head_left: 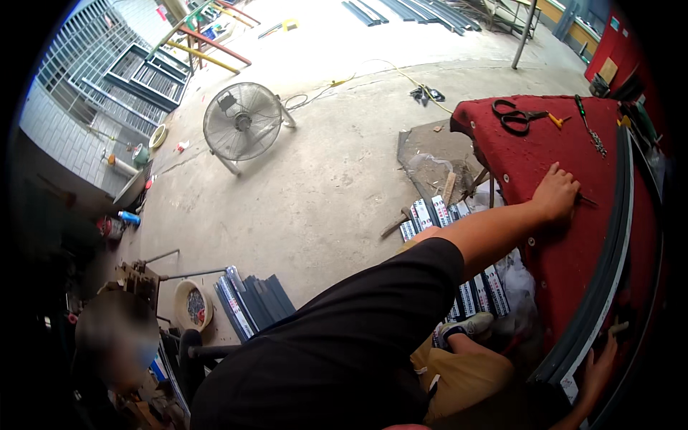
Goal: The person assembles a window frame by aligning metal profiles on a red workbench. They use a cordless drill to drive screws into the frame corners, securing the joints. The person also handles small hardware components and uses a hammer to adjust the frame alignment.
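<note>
Clock positions are taken from our left hand (557, 196). The floor fan (242, 123) stands between nine and ten o'clock; scissors (514, 118) lie at eleven. Our left hand rests, fingers loosely curled, on the red-covered table (566, 276); we cannot tell whether it grips the slim dark rod (588, 201) at three. The dark grey profile (616, 247) curves from two to six. Our right hand (596, 369), between five and six, has fingers partly extended beside the profile; its hold is unclear.

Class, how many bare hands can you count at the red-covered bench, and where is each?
2: the left hand at the red cover; the right hand at the lower right, beside the long dark profiles. Others may be hidden in shadow.
</note>
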Motion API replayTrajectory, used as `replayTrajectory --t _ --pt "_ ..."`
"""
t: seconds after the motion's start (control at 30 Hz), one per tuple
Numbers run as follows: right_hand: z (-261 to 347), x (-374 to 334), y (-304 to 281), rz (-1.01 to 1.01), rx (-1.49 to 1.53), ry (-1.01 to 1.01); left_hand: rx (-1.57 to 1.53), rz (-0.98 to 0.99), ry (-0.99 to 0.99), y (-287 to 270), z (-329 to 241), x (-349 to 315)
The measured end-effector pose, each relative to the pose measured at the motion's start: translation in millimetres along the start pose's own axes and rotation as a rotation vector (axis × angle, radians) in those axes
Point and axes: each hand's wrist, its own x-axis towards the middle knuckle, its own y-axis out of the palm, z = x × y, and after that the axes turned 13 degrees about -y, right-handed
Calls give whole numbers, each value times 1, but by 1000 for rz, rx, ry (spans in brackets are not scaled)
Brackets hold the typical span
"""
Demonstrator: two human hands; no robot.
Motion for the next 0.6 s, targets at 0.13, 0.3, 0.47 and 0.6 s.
replayTrajectory --t 0.13,0.3,0.47,0.6 --pt "7 15 -6 -3 1 -30 8 -59 0 4 0 2" --pt "-16 30 -12 37 -125 -90 -34 -49 11 4 -9 6" --pt "-41 56 2 95 -198 -138 -8 -70 -6 3 -2 3" --pt "-111 55 14 -81 -13 -41 -2 -49 -22 -3 -1 0"
